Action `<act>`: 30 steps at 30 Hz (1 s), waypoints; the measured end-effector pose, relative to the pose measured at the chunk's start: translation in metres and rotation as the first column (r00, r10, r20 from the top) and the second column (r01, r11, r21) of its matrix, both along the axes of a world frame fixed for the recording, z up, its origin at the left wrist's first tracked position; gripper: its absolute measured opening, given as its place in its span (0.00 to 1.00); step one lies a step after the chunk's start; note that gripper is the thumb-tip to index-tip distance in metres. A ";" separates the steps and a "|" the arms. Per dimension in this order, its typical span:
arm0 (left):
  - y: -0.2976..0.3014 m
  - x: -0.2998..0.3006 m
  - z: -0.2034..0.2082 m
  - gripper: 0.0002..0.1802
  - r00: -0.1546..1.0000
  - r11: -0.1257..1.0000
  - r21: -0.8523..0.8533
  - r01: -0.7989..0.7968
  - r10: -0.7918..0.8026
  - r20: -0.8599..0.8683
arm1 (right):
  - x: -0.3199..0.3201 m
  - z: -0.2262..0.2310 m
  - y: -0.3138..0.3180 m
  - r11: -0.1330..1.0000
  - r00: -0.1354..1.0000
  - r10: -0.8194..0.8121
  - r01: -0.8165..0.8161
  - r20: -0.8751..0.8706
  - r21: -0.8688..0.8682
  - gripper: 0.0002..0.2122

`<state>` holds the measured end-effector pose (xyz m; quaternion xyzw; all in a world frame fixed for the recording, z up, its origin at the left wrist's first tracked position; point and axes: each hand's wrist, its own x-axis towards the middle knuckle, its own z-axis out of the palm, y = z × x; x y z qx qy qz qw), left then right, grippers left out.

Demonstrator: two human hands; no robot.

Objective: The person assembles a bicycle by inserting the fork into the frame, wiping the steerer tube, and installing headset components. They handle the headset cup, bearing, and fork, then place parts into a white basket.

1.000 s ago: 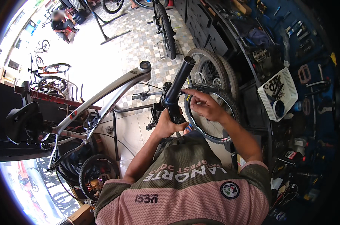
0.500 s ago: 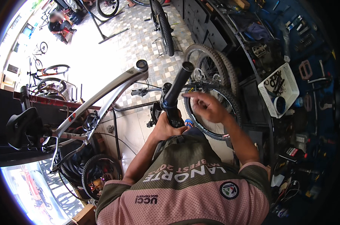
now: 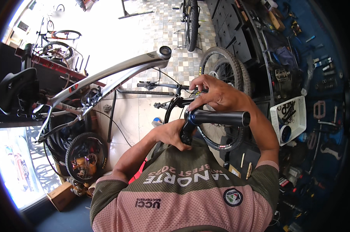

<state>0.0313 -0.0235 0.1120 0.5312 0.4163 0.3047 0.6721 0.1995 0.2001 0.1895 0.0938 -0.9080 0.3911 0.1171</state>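
Note:
A black bicycle fork (image 3: 225, 117) is in front of my chest, its steerer tube tilted over and its open end pointing right. My left hand (image 3: 170, 133) is closed around the fork just below the crown. Over the base of the steerer tube is my right hand (image 3: 218, 96), its thumb at the crown. The index finger is bent and apart from the thumb, with nothing visible between them. To the left, a silver bike frame (image 3: 117, 71) extends across, its bare head tube (image 3: 164, 52) pointing toward the middle. My body and left hand partly hide the fork's lower end.
A black saddle (image 3: 17, 91) is at the left. Mountain bike wheels (image 3: 221, 63) and a handlebar (image 3: 159, 86) are beyond my hands. On the right, a blue bench holds a white basket (image 3: 303, 123) of small parts and scattered tools. A loose wheel (image 3: 86, 156) stands lower left.
The fork's steerer tube has swung from pointing away to pointing right. My right hand has moved from beside the tube to its base. The whole view has shifted.

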 end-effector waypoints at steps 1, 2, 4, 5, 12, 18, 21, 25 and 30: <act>0.000 0.000 0.000 0.28 1.000 1.000 0.012 0.005 -0.005 0.014 | -0.001 0.006 0.000 1.000 1.000 0.013 -0.013 0.009 0.010 0.26; 0.001 0.000 0.001 0.28 1.000 1.000 0.022 0.000 0.000 0.022 | -0.002 0.015 -0.004 1.000 1.000 0.016 -0.016 -0.001 0.010 0.23; 0.002 0.000 0.001 0.27 0.999 0.999 0.044 -0.006 0.004 0.038 | -0.002 0.013 -0.004 0.998 1.000 0.020 -0.020 -0.004 0.067 0.23; 0.003 -0.001 0.001 0.27 0.999 0.999 0.049 -0.004 0.002 0.036 | -0.001 0.012 -0.003 0.995 1.000 0.016 -0.016 -0.008 0.095 0.22; 0.005 -0.001 0.004 0.28 0.999 1.000 0.017 0.004 -0.004 0.032 | 0.020 0.011 0.011 0.938 0.997 -0.069 0.075 -0.032 0.339 0.27; 0.010 -0.003 0.004 0.29 0.999 0.999 0.004 0.046 -0.046 0.024 | 0.016 0.020 0.017 0.995 0.999 -0.043 0.042 0.004 0.089 0.27; 0.012 -0.003 0.011 0.30 0.996 0.996 -0.018 0.086 -0.085 0.014 | -0.004 0.023 0.010 0.995 0.998 0.061 -0.061 0.008 0.076 0.26; 0.013 -0.005 0.017 0.31 0.988 0.988 -0.019 0.156 -0.156 0.000 | -0.012 0.018 0.011 0.975 0.989 0.151 -0.148 -0.008 0.165 0.27; 0.011 -0.006 0.012 0.31 0.994 0.995 0.012 0.098 -0.099 0.035 | 0.011 0.018 0.019 0.962 0.999 0.027 -0.031 0.016 0.272 0.26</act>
